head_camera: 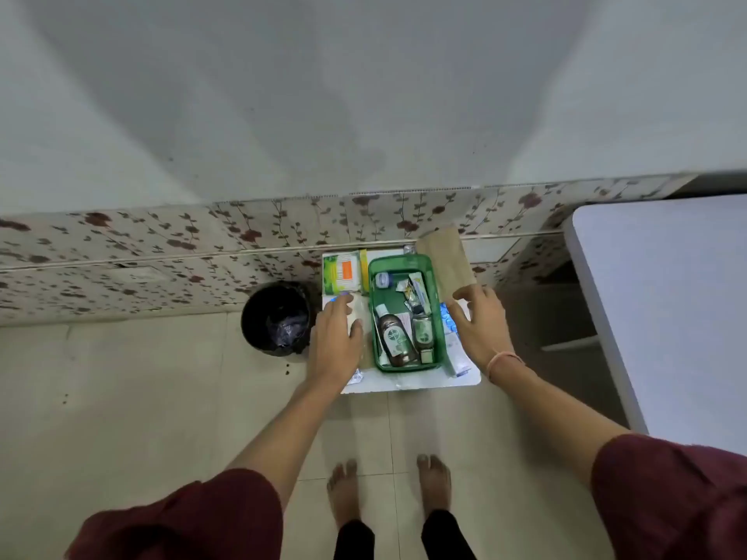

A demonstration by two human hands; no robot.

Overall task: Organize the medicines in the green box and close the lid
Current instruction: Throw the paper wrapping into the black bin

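Head view: two hands flank the open green box

Left of the left hand (333,341) stands a black bin (276,317) on the floor. That hand lies flat, fingers spread, on a pale packet (357,313), gripping nothing. Just right of it the box (404,313) sits lidless on a small white counter (412,383), with a brown bottle (396,341) and tubes inside. The right hand (481,329) hovers just right of the box, fingers apart, empty.
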